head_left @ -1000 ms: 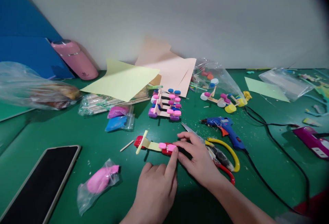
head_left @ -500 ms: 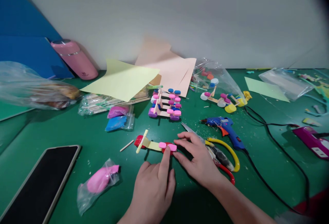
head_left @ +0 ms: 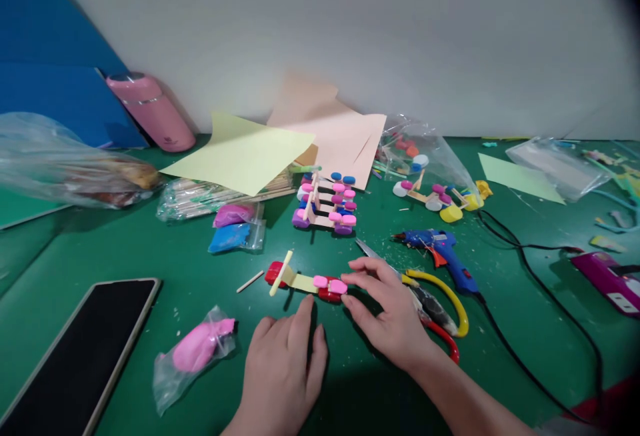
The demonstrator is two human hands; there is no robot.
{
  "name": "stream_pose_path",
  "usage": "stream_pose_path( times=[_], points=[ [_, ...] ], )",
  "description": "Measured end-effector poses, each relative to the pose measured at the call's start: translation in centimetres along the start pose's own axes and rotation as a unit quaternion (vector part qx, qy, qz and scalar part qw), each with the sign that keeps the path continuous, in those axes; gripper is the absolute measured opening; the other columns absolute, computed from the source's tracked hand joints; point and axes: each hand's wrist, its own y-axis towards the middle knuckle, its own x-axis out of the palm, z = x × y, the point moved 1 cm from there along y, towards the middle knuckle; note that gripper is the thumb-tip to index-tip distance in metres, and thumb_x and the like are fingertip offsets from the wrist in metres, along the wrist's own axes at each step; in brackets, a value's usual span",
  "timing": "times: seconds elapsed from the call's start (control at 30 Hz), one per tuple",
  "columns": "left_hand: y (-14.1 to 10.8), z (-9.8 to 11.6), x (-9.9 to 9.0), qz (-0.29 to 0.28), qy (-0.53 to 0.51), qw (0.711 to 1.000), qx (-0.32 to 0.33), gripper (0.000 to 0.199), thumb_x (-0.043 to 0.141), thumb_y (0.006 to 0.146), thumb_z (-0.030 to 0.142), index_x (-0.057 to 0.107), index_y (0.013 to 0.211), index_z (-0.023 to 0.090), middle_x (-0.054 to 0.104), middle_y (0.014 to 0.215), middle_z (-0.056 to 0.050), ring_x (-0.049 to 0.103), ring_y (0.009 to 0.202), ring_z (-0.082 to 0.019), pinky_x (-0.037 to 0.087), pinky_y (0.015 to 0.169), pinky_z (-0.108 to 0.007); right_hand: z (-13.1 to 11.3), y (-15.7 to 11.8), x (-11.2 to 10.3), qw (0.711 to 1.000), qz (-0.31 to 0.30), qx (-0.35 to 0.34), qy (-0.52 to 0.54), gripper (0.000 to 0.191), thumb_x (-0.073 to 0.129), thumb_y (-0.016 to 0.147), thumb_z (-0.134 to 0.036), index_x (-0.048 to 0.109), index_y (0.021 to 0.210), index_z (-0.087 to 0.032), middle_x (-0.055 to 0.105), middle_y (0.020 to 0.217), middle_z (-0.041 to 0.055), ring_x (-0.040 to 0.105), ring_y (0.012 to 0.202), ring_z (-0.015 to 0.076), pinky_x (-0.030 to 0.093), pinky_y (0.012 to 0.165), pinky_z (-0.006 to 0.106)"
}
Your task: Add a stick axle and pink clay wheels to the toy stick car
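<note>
A small toy scooter point(head_left: 303, 283) stands on the green table, with a pale yellow stick body, a crossbar at its left end, red clay wheels and pink clay pads on its right end. My right hand point(head_left: 390, 313) has its thumb and index fingertips at the right end of the toy scooter, steadying it between them. Just below the body, my left hand point(head_left: 285, 356) points its index finger toward the toy, the other fingers loosely bent and nothing held. Behind it stands a row of similar finished toys point(head_left: 325, 209) with purple, blue and pink clay.
Scissors point(head_left: 370, 249) and yellow-and-red-handled pliers point(head_left: 440, 316) lie by my right hand, near a blue glue gun point(head_left: 440, 249) with a cable. A pink clay bag point(head_left: 195, 349) and a phone point(head_left: 75, 363) lie left. Paper sheets point(head_left: 245, 149) and bagged sticks point(head_left: 225, 196) are behind.
My left index finger has lifted off the pink pads and drawn back to the left and down. My right hand stays at the toy's right end. The view has shifted slightly.
</note>
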Motion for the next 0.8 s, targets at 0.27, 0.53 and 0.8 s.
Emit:
stream_pose_path(
  times=[0.27,0.53,0.8],
  points=[
    [-0.07,-0.24,0.42,-0.038,0.023,0.999,-0.014,0.035,0.039,0.082,0.018,0.039,0.116,0.009,0.063,0.059,-0.001,0.057,0.049,-0.017,0.037,0.053,-0.031,-0.15,0.50,0.44,1.000,-0.004,0.008,-0.008,0.020,0.054,0.080,-0.024,0.062,0.098,-0.023,0.049,0.109,0.0075,0.053,0.095,0.0189,0.045,0.084,0.034],
    [-0.12,-0.27,0.71,-0.058,0.041,0.997,-0.016,0.035,0.039,0.081,0.018,0.041,0.115,0.006,0.064,0.060,-0.002,0.058,0.051,-0.017,0.037,0.055,-0.031,0.01,0.47,0.45,1.000,-0.005,0.008,-0.011,0.023,0.053,0.080,-0.025,0.061,0.101,-0.023,0.050,0.109,0.0080,0.052,0.098,0.0205,0.044,0.086,0.036],
    [0.00,-0.29,0.76,-0.062,0.038,0.997,-0.016,0.035,0.041,0.081,0.018,0.041,0.114,0.006,0.063,0.060,-0.002,0.058,0.051,-0.017,0.037,0.054,-0.032,-0.09,0.51,0.44,1.000,-0.018,0.013,-0.010,0.020,0.052,0.080,-0.024,0.062,0.098,-0.022,0.049,0.109,0.0083,0.052,0.097,0.0193,0.044,0.085,0.034]
  ],
)
